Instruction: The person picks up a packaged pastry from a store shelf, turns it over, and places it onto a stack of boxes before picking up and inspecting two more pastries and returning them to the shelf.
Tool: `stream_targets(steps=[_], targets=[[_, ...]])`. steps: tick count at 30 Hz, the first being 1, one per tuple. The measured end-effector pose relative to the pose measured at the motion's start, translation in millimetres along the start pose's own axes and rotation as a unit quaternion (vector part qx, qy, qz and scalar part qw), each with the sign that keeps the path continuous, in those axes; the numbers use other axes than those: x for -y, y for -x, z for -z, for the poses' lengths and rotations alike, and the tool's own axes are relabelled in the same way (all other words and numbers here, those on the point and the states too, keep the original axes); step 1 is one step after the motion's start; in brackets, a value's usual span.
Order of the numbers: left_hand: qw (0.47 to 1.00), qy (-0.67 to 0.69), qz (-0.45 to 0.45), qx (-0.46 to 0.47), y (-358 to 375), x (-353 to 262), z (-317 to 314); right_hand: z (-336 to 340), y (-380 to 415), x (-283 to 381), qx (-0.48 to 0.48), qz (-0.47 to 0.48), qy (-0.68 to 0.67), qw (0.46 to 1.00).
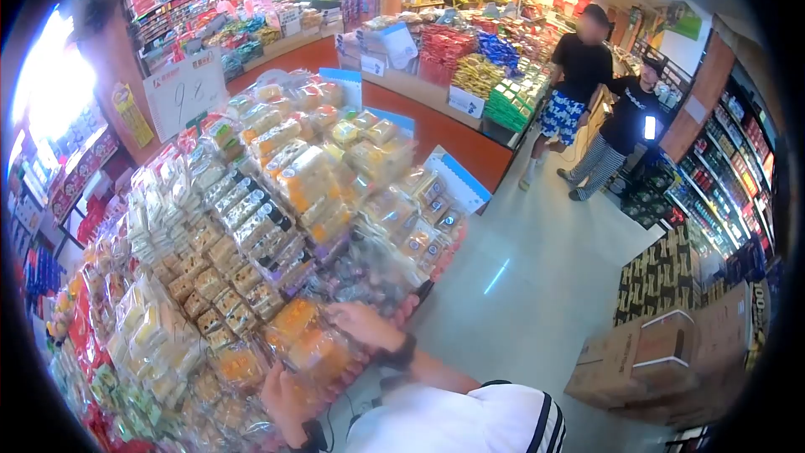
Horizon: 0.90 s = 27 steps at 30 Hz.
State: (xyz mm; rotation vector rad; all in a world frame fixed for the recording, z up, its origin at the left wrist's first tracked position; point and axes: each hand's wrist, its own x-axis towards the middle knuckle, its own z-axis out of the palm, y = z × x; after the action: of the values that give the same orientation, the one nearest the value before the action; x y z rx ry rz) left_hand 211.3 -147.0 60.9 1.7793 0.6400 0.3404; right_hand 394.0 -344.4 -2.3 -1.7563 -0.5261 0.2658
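Two hands work at the near edge of a display counter (pixel 459 144) heaped with clear-wrapped baked goods; the orange-filled packets (pixel 295 337) at that near corner serve as the landmark here. Left of the orange-filled packets lie pale yellow packets (pixel 147 327), and beyond those, rows of brown pastry packs (pixel 251 231) climb the heap; a white price sign (pixel 184 91) stands at the far left end of the heap, well beyond the orange-filled packets. The left hand (pixel 281 398) sits just below the orange-filled packets, pressed against the wrapping of the lowest one; its fingers are hidden behind the plastic, so whether they are closed or spread cannot be told. The right hand (pixel 362 323) lies on the top right edge of the orange-filled packets, a dark band at its wrist; its fingers (pixel 342 310) are curled lightly together, the tips touching the wrapping, though a firm grip cannot be made out. Far to the right of the orange-filled packets, cardboard boxes (pixel 650 361) stand on the floor; two people (pixel 599 105) stand up the aisle, well apart.
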Motion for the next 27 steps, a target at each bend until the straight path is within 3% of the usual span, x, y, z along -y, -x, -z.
stream_targets(steps=[5, 6, 13, 15, 19, 21, 22, 23, 27], targets=[[0.993, 0.029, -0.085, 0.072, 6, 1, 11, 4, 49, 32, -0.076, 0.023, -0.020, 0.997], [0.990, 0.016, -0.105, 0.093, 7, 1, 16, -4, 58, 22, -0.082, 0.004, -0.122, 0.989], [0.980, 0.021, -0.130, 0.149, 48, 20, 48, -27, 170, 53, -0.144, -0.049, 0.045, 0.987], [0.977, 0.064, -0.051, 0.199, 75, -9, 54, -31, 197, 43, -0.138, -0.074, 0.057, 0.986], [0.957, 0.074, -0.150, 0.235, 80, 64, 34, -31, 244, 49, -0.159, -0.106, 0.074, 0.979], [0.948, 0.104, -0.125, 0.273, 97, 50, 30, -31, 262, 59, -0.193, -0.099, 0.076, 0.973], [0.939, 0.090, -0.139, 0.301, 104, 40, 32, -33, 271, 64, -0.211, -0.124, -0.019, 0.969], [0.933, 0.078, -0.150, 0.317, 100, 61, 21, -33, 280, 74, -0.225, -0.128, -0.005, 0.966], [0.906, 0.040, -0.190, 0.376, 123, 24, 16, -26, 323, 96, -0.283, -0.119, 0.011, 0.951]])
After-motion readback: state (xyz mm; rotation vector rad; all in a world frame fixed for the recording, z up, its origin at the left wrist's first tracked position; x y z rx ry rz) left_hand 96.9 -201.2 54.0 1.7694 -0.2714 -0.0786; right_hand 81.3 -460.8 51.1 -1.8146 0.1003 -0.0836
